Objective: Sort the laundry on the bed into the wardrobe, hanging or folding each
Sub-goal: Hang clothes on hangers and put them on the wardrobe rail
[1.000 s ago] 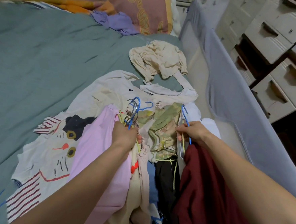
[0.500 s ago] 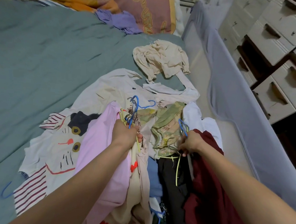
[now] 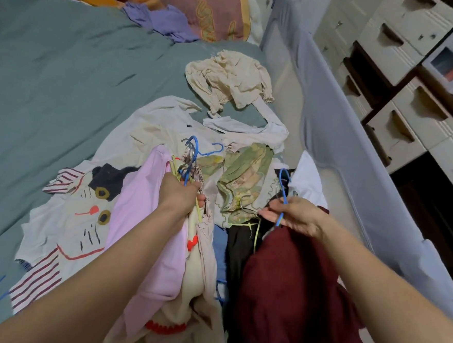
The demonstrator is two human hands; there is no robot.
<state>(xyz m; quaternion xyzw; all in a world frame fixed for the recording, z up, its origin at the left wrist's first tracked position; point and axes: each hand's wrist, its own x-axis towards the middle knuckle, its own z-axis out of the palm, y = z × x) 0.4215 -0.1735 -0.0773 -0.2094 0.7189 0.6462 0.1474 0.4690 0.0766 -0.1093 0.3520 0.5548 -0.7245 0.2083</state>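
Left hand point(image 3: 179, 195): still clenched round bunch of hangers point(image 3: 190, 160). Right hand point(image 3: 296, 216): pinching blue hanger point(image 3: 282, 194), now raised slightly; maroon garment point(image 3: 291, 296) hangs below.

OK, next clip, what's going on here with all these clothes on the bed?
A person is gathering hangered laundry off the bed. The left hand grips a bunch of hanger hooks with a pink garment and cream ones hanging from them. The right hand pinches a blue hanger carrying a dark red garment. A cat-print shirt and a crumpled cream top lie loose on the sheet.
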